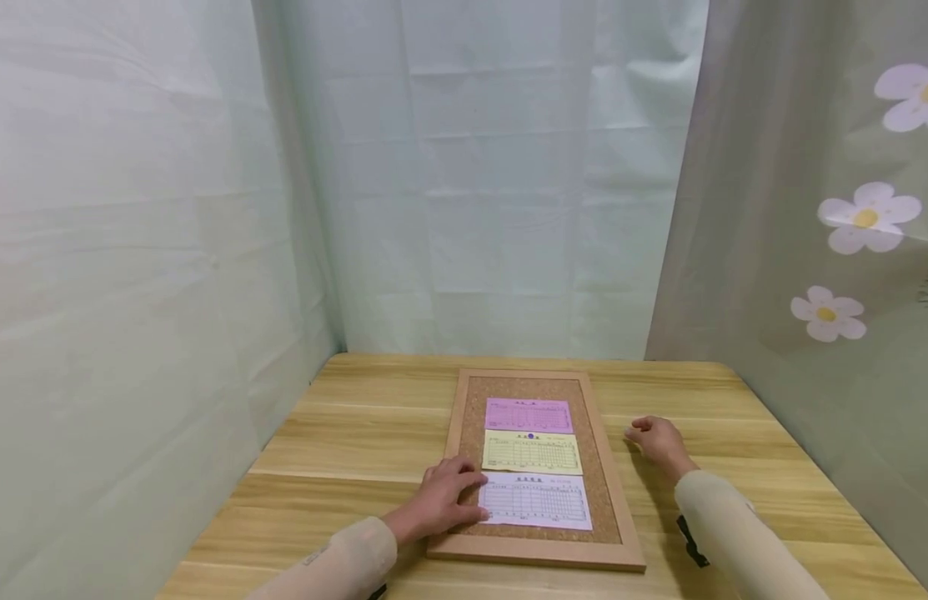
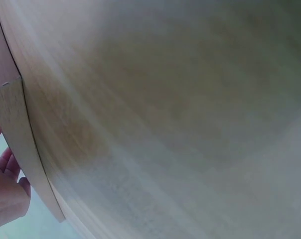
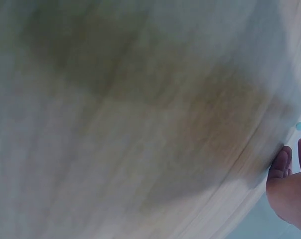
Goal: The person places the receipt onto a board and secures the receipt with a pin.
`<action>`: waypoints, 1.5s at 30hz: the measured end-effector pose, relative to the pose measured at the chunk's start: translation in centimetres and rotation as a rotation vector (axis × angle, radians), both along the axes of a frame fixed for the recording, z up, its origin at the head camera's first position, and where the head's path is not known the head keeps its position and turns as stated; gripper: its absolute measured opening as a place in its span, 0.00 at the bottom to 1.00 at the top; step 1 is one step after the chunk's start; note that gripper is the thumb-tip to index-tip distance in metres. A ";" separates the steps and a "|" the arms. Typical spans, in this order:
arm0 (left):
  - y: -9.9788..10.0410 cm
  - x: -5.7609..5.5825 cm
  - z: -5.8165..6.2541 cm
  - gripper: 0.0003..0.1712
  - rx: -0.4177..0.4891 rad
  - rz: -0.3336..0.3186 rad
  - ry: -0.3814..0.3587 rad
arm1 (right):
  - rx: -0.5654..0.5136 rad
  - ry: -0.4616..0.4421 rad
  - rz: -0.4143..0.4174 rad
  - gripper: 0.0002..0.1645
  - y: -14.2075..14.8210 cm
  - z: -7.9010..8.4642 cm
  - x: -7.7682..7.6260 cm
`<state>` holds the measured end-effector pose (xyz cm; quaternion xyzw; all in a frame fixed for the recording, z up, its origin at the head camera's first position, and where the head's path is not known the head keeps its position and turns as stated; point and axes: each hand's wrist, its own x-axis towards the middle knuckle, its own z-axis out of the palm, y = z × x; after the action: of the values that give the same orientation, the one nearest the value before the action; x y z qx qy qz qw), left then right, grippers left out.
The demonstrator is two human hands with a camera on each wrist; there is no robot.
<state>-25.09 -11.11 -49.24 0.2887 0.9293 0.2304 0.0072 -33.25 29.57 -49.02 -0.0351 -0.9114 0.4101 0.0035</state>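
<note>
On a wood-framed cork board [image 1: 606, 492] lie three printed slips, one above another. The top slip [image 1: 527, 414] is pink, the middle slip [image 1: 529, 454] pale yellow with a small blue push pin [image 1: 530, 436] at its top, the nearest slip [image 1: 534, 502] white. My left hand [image 1: 444, 500] reaches over the board's left side, its spread thumb and fingertips at the white slip's left edge. To the right of the board is my right hand [image 1: 662, 442], fingers bent. A small teal round thing [image 3: 299, 126] shows beside its fingertips; I cannot tell whether they pinch it.
The board lies on a wood-grain table [image 1: 358, 433]. Pale green curtains [image 1: 501, 183] hang behind and on both sides; the right one carries white printed flowers [image 1: 869, 218]. In the left wrist view, the board's frame [image 2: 21, 134] stands above the tabletop.
</note>
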 end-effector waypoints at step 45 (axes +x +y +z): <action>0.1 0.0 -0.2 0.32 0.001 0.010 0.003 | 0.157 0.096 -0.022 0.16 -0.3 -1.0 -1.1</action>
<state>-25.06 -11.03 -49.43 0.2845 0.9305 0.2305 0.0044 -34.34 29.23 -50.01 -0.0250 -0.9391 0.3385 0.0545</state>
